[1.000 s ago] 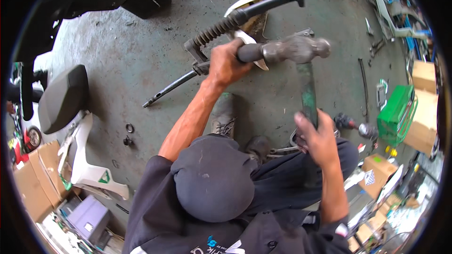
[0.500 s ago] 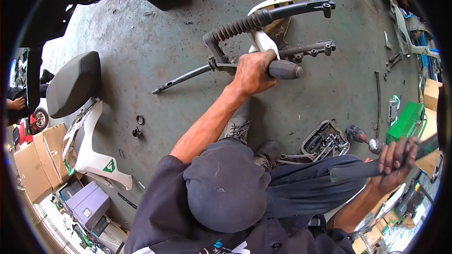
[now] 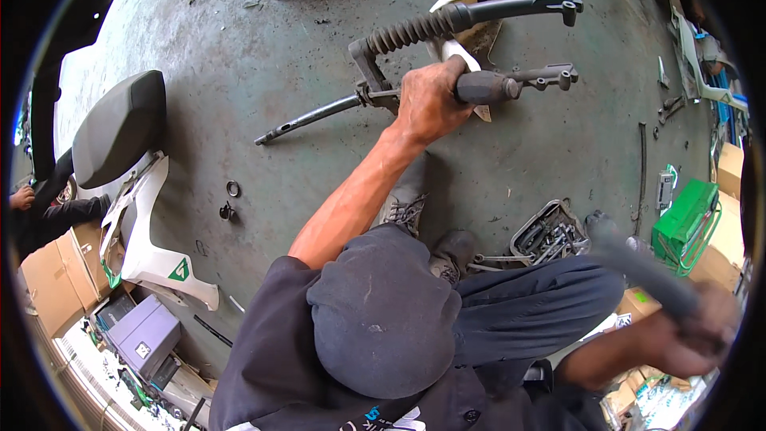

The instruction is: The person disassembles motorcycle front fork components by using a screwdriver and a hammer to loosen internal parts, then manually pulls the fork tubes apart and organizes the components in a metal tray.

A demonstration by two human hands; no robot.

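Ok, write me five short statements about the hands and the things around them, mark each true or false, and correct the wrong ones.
1. The left hand grips a thick dark tool. True.
2. The right hand is empty. False: it holds a dark shaft, blurred in the picture.
3. The ribbed sleeve on the fork is white. False: it is dark.
4. A small ring lies on the floor, to the left of the left forearm. True.
5. The green case is to the left of the tool tray. False: it is to the right.
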